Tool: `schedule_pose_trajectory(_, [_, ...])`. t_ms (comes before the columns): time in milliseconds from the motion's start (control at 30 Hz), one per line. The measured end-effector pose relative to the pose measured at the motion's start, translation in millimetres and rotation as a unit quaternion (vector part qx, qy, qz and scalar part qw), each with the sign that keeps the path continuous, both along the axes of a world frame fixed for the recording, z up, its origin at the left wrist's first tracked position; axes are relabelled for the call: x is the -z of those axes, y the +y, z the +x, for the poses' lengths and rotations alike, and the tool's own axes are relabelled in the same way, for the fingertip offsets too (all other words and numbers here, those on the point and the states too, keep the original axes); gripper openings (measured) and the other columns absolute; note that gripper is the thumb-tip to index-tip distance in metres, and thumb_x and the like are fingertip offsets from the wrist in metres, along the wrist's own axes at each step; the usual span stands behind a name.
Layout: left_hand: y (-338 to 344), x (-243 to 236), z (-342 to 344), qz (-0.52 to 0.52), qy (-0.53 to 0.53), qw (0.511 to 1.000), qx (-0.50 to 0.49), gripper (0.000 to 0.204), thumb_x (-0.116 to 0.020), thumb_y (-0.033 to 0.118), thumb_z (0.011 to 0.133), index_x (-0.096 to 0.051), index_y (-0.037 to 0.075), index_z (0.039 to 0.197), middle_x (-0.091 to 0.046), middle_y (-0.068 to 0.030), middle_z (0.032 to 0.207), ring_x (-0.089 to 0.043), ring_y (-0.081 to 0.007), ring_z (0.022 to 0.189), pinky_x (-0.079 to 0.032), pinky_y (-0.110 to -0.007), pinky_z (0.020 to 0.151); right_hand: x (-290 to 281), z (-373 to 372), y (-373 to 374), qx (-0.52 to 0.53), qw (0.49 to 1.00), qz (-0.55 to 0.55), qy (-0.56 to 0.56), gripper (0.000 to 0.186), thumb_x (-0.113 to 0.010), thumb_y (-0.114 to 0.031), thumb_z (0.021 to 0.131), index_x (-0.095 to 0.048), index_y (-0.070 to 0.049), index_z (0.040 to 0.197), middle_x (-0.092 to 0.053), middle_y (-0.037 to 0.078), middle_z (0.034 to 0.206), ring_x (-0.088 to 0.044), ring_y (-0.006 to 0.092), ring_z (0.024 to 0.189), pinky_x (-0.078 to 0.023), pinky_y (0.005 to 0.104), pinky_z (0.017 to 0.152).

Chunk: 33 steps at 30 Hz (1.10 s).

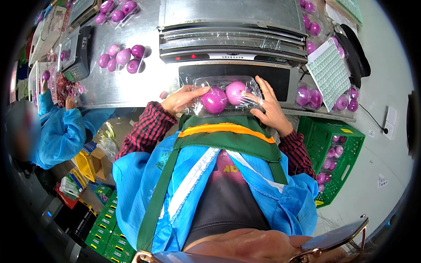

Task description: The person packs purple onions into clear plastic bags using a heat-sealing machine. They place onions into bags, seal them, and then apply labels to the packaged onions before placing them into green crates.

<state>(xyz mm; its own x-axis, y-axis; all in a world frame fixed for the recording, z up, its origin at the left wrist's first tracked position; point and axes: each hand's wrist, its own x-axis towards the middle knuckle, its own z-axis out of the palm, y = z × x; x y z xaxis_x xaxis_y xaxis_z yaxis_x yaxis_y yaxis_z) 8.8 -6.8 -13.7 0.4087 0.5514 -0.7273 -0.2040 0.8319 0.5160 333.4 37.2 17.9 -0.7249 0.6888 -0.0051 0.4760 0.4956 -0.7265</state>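
A clear plastic pack with two large purple onions sits just in front of the wrapping machine's dark plate. My left hand pinches the pack's left end, thumb over the film. My right hand grips the right end, forefinger up along the edge and thumb low at the near corner. Behind them is the steel wrapping machine with red lights on its front. Packed purple onions lie on the steel table to the left; more lie at the right, partly under a sheet of printed labels.
A co-worker in blue sleeves works at the left beside a scale and white crates. A green crate of onions stands right of me below the table. Green crates and yellow bins are low left. A cable runs to the right wall.
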Motion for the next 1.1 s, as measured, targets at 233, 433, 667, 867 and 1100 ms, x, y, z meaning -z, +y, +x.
schedule_pose_trajectory(233, [-1, -3, 2, -0.02, 0.004, 1.0, -0.02, 0.045, -0.066, 0.034, 0.088, -0.059, -0.003, 0.113, -0.065, -0.0045, 0.101, -0.061, -0.0066, 0.084, -0.05, -0.018, 0.068, -8, 4, 11, -0.052, 0.995, -0.084, 0.026, 0.053, -0.051, -0.006, 0.077, -0.054, -0.013, 0.129, -0.027, 0.019, 0.149, -0.03, 0.0375, 0.134, -0.026, 0.0445, 0.11])
schedule_pose_trajectory(433, [3, -15, 4, -0.019, 0.017, 1.0, -0.014, 0.045, -0.066, 0.033, 0.088, -0.059, -0.004, 0.112, -0.066, -0.0052, 0.1, -0.062, -0.0072, 0.085, -0.051, -0.018, 0.07, -7, 6, 18, -0.043, 0.996, -0.08, 0.024, 0.05, -0.05, 0.0, 0.077, -0.058, -0.012, 0.125, -0.034, 0.016, 0.145, -0.038, 0.0346, 0.129, -0.032, 0.0408, 0.107])
schedule_pose_trajectory(667, [3, -15, 7, -0.006, -0.001, 1.0, -0.024, 0.043, -0.066, 0.034, 0.088, -0.06, -0.003, 0.11, -0.067, -0.0045, 0.095, -0.062, -0.0065, 0.073, -0.05, -0.017, 0.061, 29, -4, -6, 0.131, 0.968, -0.134, 0.165, 0.038, -0.058, 0.004, 0.078, -0.066, -0.007, 0.114, -0.046, 0.013, 0.139, -0.047, 0.0281, 0.124, -0.037, 0.0362, 0.103])
schedule_pose_trajectory(867, [-2, 4, 2, -0.008, 0.017, 1.0, -0.016, 0.043, -0.067, 0.036, 0.087, -0.061, 0.001, 0.109, -0.066, -0.0025, 0.092, -0.055, -0.0025, 0.062, -0.041, -0.015, 0.05, 26, -22, -15, 0.199, 0.946, -0.166, 0.192, 0.032, -0.061, -0.002, 0.085, -0.065, -0.008, 0.116, -0.044, 0.011, 0.141, -0.042, 0.0255, 0.129, -0.033, 0.0354, 0.105])
schedule_pose_trajectory(1100, [-1, 1, 5, -0.004, 0.014, 0.999, -0.033, 0.047, -0.068, 0.035, 0.087, -0.058, -0.004, 0.112, -0.066, -0.0065, 0.097, -0.061, -0.0066, 0.072, -0.048, -0.016, 0.057, 34, -17, -14, 0.182, 0.952, -0.185, 0.165, 0.032, -0.061, -0.004, 0.086, -0.065, -0.009, 0.118, -0.043, 0.013, 0.142, -0.04, 0.0257, 0.131, -0.032, 0.0356, 0.106])
